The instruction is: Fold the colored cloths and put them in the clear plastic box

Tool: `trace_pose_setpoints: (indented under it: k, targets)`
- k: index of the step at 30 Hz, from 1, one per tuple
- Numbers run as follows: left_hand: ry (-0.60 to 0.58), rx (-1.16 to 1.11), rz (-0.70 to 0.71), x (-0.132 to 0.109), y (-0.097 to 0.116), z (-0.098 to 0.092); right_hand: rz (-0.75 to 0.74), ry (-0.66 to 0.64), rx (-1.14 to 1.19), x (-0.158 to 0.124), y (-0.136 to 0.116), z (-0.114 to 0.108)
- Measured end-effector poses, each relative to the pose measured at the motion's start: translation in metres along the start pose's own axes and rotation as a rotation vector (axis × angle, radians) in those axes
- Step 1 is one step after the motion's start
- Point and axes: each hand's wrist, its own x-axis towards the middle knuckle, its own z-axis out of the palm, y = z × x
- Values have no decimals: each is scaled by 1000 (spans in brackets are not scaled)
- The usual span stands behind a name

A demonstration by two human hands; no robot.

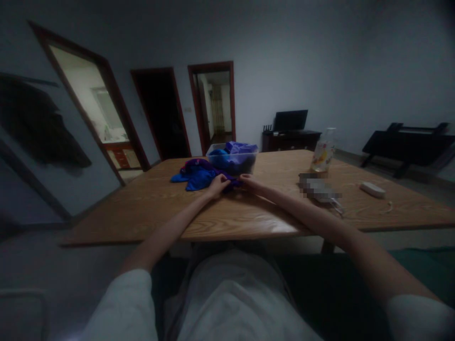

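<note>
My left hand (218, 183) pinches purple cloth near the middle of the table. Close to its right, my right hand (249, 182) has its fingers closed on the same dark purple cloth (232, 182). A crumpled blue and purple cloth (199, 176) lies beside my left hand and seems to run into the part between my hands; the folds hide where one piece ends. Just behind my hands stands a clear plastic box (251, 161). Bunched purple fabric (243, 148) and blue fabric (217, 156) fill it, rising above the rim.
On the right of the wooden table (149, 215) stand a clear patterned bottle (323, 154), a blurred-out item (318, 188) with a white cord, and a white oblong case (372, 189). A screen (290, 121) sits on a dark cabinet (293, 141) by the far wall.
</note>
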Motion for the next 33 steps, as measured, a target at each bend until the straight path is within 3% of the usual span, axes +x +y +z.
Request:
trace_pose_setpoints:
  k: [4, 8, 11, 17, 22, 26, 33]
  targets:
    - [36, 82, 119, -5, 3, -2, 36, 38, 74, 0, 3, -6]
    - [96, 289, 299, -17, 26, -7, 28, 48, 136, 2, 4, -8]
    - [47, 387, 405, -25, 43, -11, 46, 49, 192, 4, 3, -6]
    - [-130, 396, 357, -30, 49, -11, 32, -4, 183, 11, 3, -7]
    - [-95, 455, 361, -26, 43, -12, 19, -75, 172, 14, 7, -8]
    - [0, 470, 312, -25, 44, -12, -167, -49, -11, 13, 7, -5]
    - [46, 456, 280, -26, 47, -12, -663, 75, -692, 2, 3, 2]
